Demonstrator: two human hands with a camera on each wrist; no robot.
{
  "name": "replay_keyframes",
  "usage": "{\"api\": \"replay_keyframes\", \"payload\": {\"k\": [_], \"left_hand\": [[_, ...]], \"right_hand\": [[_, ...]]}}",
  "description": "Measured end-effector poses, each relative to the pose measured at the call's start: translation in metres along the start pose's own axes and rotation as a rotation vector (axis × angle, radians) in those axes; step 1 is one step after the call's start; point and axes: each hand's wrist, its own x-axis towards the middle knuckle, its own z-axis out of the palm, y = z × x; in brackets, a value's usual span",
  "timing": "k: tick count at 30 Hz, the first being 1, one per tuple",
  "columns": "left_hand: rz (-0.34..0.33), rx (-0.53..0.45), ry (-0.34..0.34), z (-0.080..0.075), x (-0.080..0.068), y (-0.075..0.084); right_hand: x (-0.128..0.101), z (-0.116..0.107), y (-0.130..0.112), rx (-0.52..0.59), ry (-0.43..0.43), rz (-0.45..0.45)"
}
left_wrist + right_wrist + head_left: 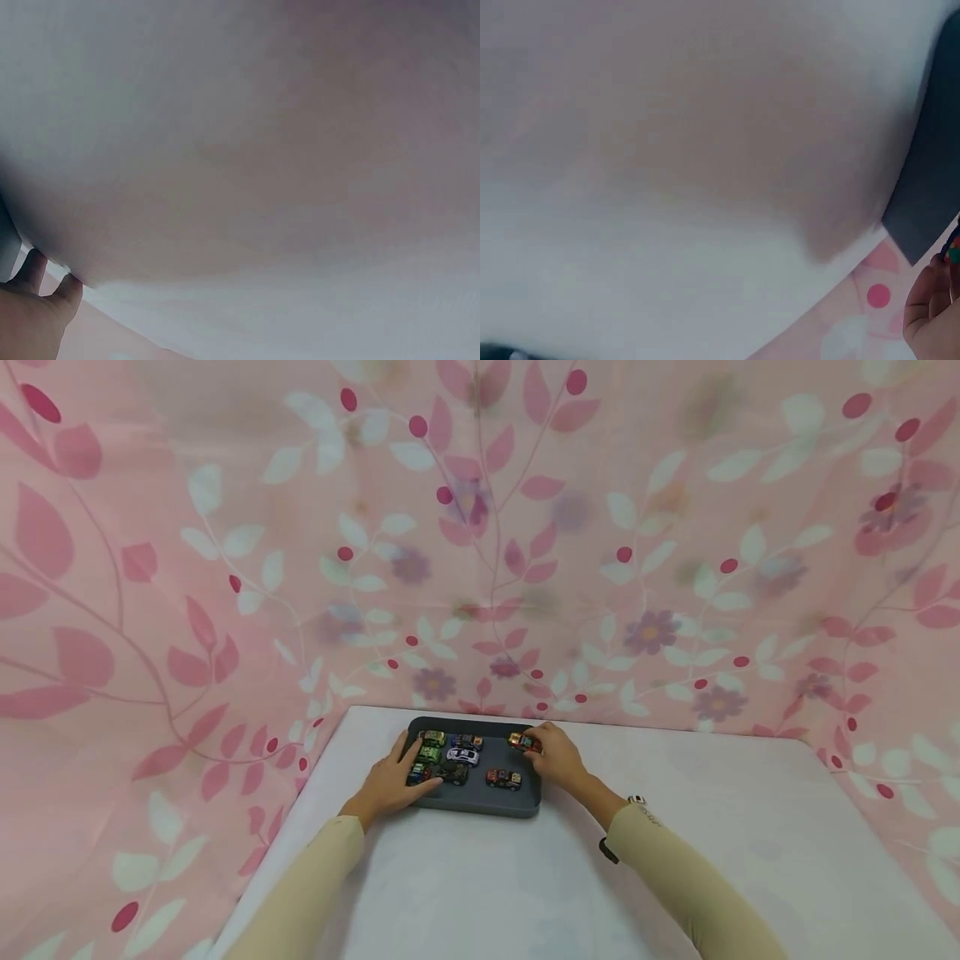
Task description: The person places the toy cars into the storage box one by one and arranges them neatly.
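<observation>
Soft, even, bright light fills the head view, with faint shadows. Its edges bow outward. Both wrist views are blurred.

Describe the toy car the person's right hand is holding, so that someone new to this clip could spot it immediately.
On the white table sits a dark grey tray of toy cars. At its far right corner, the right hand pinches a red and orange toy car. It lies apart from the cluster at the tray's left, and is the only car held in fingers.

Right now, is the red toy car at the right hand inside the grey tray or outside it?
Inside. The red toy car sits within the far right corner of the grey tray, with the right hand gripping it.
</observation>
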Motion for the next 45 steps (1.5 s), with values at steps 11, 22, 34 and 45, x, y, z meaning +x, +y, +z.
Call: {"api": "replay_keyframes", "payload": {"k": [11, 22, 34, 45], "left_hand": [[-0.006, -0.009, -0.013, -0.003, 0.003, 0.004], [-0.007, -0.013, -0.022, -0.002, -0.001, 0.005], [0.000, -0.011, 0.008, -0.002, -0.001, 0.004], [-0.005, -0.006, -0.003, -0.002, 0.000, 0.002]], "right_hand": [[0.017, 0.015, -0.008, -0.086, -0.157, 0.018], [0.018, 0.023, -0.015, -0.026, -0.239, 0.092], [0.018, 0.023, -0.016, 0.010, -0.237, 0.098], [0.010, 0.022, -0.013, 0.036, -0.076, 0.006]]}}
